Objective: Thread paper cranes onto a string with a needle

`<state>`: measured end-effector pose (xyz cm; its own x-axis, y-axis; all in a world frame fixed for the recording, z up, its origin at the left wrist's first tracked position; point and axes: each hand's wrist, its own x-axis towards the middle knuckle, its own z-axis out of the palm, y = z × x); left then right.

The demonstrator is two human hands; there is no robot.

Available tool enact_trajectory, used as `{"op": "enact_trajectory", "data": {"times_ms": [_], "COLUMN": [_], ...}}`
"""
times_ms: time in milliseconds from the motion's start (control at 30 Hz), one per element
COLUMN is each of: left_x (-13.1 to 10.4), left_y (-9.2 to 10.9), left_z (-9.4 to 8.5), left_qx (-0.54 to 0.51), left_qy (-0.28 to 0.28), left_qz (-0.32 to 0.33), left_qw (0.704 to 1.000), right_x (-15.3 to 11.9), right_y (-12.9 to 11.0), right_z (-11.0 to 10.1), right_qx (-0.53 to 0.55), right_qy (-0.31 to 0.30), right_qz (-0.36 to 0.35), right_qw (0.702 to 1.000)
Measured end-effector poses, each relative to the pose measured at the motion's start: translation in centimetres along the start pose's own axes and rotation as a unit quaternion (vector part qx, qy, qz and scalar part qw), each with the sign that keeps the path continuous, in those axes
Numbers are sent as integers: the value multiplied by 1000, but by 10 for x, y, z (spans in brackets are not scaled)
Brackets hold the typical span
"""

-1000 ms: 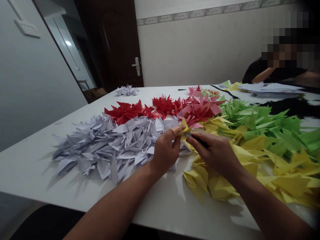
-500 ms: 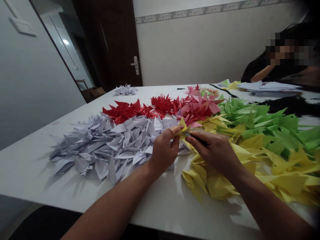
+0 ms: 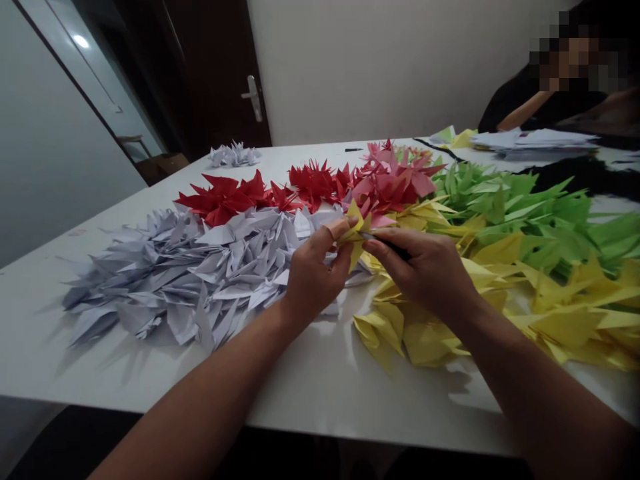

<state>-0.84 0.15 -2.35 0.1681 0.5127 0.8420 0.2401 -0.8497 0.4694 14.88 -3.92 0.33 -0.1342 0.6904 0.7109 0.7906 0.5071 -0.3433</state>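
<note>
Above the middle of the bench (image 3: 310, 393) is a folded yellow paper piece (image 3: 354, 227). Your left hand (image 3: 320, 263) pinches it, the grip narrow between thumb and fingers. Your right hand (image 3: 420, 267) has its grip wrapped on a slim dark tool (image 3: 399, 250), the tip at the paper. White folded papers (image 3: 240, 260) lie heaped to your left, yellow folded papers (image 3: 565, 323) to your right, green ones (image 3: 530, 213) behind those, red ones (image 3: 220, 197) farther back.

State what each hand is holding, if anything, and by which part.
The left hand pinches a folded yellow paper piece by the side nearest that hand; the right hand grips a slender tool around its dark handle.
</note>
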Motion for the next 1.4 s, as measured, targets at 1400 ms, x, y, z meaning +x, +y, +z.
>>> {"op": "enact_trajectory", "data": {"times_ms": [1400], "left_x": [-10], "left_y": [12], "left_z": [4], "left_qx": [-172], "left_qy": [-56], "left_qz": [-122], "left_qw": [976], "right_x": [12], "right_y": [18], "right_z": [-11], "right_qx": [229], "right_qy": [266], "right_qz": [205], "right_qw": [913]}}
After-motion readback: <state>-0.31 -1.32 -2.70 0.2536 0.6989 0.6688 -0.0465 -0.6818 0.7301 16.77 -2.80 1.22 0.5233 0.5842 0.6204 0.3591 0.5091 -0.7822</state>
